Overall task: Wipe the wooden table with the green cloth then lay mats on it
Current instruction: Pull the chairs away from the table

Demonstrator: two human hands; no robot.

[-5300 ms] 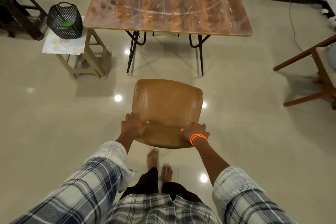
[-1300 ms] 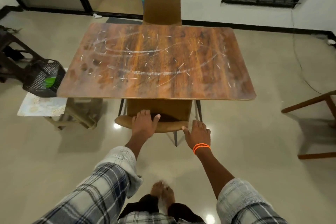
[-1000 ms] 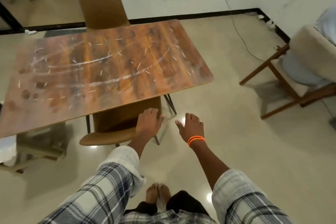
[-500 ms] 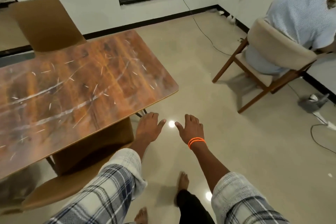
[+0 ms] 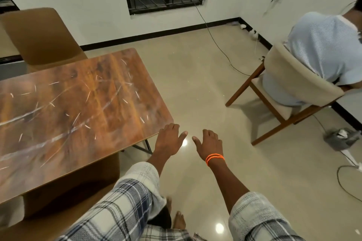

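Head view: both hands hang empty beside the wooden surface's corner.

Left hand (image 5: 170, 141) and right hand (image 5: 209, 144) are spread open, palms down, over the floor (image 5: 197, 84), holding nothing. White streaks mark the wooden surface (image 5: 74, 111) at left. A brown chair (image 5: 64, 188), somewhat blurred, seems tucked under its near edge.

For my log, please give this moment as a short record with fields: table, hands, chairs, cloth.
table: wooden table, top marked with white streaks, nothing on it
left hand: open, empty, beside the table corner
right hand: open, empty, orange bracelet on the wrist
chairs: brown chair behind the table; another tucked under its near edge
cloth: not in view
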